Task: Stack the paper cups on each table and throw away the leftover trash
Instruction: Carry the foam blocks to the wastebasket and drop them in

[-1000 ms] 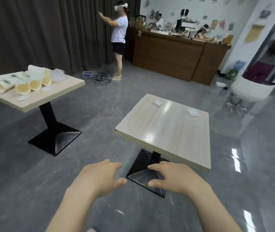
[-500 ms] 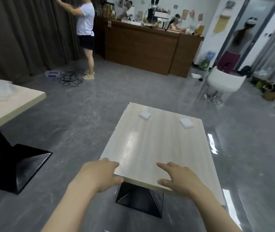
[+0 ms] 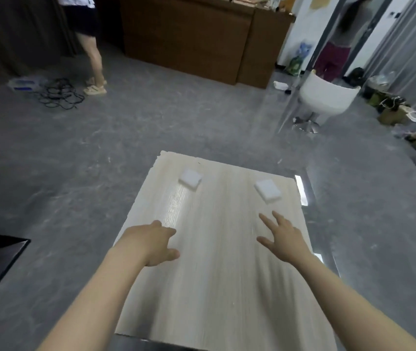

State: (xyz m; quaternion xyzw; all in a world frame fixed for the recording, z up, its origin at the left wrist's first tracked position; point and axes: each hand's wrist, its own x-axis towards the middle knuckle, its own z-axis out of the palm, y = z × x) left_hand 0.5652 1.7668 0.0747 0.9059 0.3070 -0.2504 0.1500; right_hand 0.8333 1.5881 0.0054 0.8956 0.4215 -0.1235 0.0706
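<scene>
Head view: the right hand (image 3: 283,236) reaches over the wooden table (image 3: 214,287) with fingers spread and holding nothing; the left hand (image 3: 151,243) hovers loosely curled, also holding nothing. Straight beyond the right fingertips, toward the table's far edge, lies the right napkin (image 3: 267,190), close by. The left napkin (image 3: 190,178) sits farther ahead of the left hand. Likely the right hand gets there first.

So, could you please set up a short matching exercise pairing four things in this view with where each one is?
Things:
1. left white napkin
2. right white napkin
3. white chair
4. black cables

Places:
A. floor, far left
B. table, beyond the right hand
C. floor, far right
D. table, beyond the left hand

Pairs: 1-D, 2-B, 3-C, 4-A
</scene>
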